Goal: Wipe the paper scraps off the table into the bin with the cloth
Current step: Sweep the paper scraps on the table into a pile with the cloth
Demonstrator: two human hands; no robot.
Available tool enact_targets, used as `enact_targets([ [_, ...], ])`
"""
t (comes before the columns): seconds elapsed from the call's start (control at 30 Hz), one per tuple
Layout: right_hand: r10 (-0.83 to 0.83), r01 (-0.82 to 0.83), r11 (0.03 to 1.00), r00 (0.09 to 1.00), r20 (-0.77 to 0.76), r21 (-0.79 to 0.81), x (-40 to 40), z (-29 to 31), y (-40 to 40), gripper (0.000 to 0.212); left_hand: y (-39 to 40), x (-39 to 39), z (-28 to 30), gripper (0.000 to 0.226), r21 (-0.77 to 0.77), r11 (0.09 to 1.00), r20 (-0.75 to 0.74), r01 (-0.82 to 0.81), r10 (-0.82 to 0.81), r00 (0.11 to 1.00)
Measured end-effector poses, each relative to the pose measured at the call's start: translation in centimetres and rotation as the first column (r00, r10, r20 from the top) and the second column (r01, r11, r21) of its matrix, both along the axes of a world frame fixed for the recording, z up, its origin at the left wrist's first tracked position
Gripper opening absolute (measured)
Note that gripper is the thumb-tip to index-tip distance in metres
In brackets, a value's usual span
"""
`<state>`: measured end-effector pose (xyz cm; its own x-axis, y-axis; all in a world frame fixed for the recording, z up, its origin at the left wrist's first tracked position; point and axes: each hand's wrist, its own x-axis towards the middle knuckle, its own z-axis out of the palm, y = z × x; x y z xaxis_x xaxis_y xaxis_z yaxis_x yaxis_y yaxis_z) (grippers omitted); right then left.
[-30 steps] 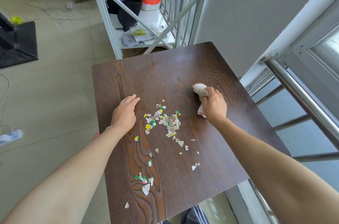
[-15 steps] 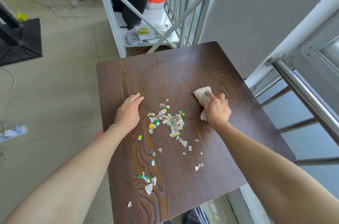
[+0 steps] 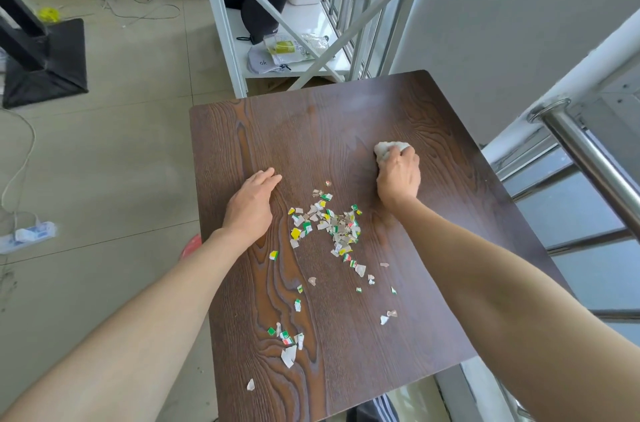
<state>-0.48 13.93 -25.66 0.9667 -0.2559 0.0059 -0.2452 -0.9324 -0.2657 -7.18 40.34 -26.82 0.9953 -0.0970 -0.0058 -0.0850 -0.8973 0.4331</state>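
Note:
Coloured paper scraps [image 3: 329,224] lie in a loose pile at the middle of the dark wooden table [image 3: 311,131], with several more scattered toward the near edge. My right hand [image 3: 397,179] presses a crumpled white cloth [image 3: 388,149] flat on the table, to the right of and behind the pile. My left hand [image 3: 251,205] rests palm down with fingers together, just left of the pile and holding nothing. A red bin [image 3: 191,245] peeks out below the table's left edge, mostly hidden by my left forearm.
A white metal shelf [image 3: 294,20] with bags and packets stands behind the table. A steel handrail [image 3: 588,162] and window run along the right. On the tiled floor to the left are a black stand base [image 3: 45,65], cables and a power strip [image 3: 27,234].
My right hand has turned from holding the cloth raised to pressing it down on the table, sliding slightly farther back. The left hand and the scraps have stayed put.

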Motion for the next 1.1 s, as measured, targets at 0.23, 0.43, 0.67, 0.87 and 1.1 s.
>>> enact_targets([
  [0.23, 0.349, -0.352, 0.933, 0.936, 0.056, 0.078, -2.0, -0.5, 2.4, 0.031, -0.2, -0.3, 0.3, 0.062, -0.009, 1.000, -0.027, -0.015, 0.015, 1.000],
  [0.43, 0.670, -0.674, 0.732, 0.739, 0.076, 0.100, -5.3, 0.2, 4.5, 0.034, -0.2, -0.3, 0.6, 0.063, -0.002, 1.000, -0.053, -0.017, 0.016, 0.998],
  [0.67, 0.492, -0.520, 0.840, 0.851, 0.186, 0.154, -6.6, 1.9, 0.1, 0.025, -0.1, -0.5, 1.3, 0.057, 0.016, 1.000, -0.087, 0.019, -0.018, 0.996],
  [0.87, 0.105, -0.105, 0.992, 0.994, 0.001, 0.064, -8.1, 0.1, -3.1, 0.044, 1.3, -3.2, 1.2, 0.052, 0.037, 0.992, -0.017, -0.121, 0.122, 0.992],
  [1.1, 0.158, -0.164, 0.970, 0.986, 0.047, 0.178, -11.5, -0.2, 4.3, 0.038, 1.9, -5.0, 0.6, 0.056, 0.051, 0.989, -0.013, -0.137, 0.138, 0.990],
])
